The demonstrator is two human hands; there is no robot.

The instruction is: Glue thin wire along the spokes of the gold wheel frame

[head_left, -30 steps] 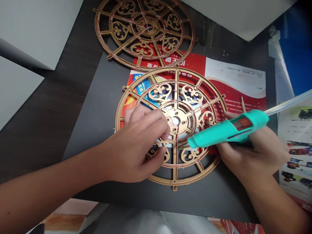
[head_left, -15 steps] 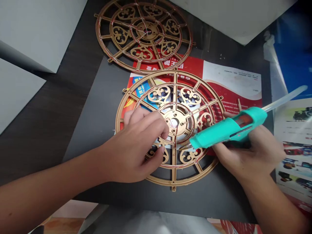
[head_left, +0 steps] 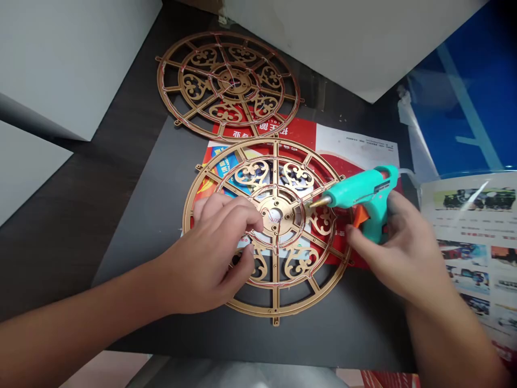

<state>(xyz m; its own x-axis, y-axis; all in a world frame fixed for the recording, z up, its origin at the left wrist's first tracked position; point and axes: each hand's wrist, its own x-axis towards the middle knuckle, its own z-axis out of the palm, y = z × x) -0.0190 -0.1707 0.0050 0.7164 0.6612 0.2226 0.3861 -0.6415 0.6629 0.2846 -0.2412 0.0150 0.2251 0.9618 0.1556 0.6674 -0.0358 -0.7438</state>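
Gold wheel [head_left: 287, 211] bears wires [head_left: 283, 284] along rings [head_left: 276, 311], left hand [head_left: 212, 250] parted over it, right hand [head_left: 406, 250] gripping glue gun [head_left: 359, 189].

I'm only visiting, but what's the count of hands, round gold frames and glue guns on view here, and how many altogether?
Hands: 2 (left hand, right hand)
Round gold frames: 2 (near frame, far frame)
Glue guns: 1 (teal glue gun)
Total: 5
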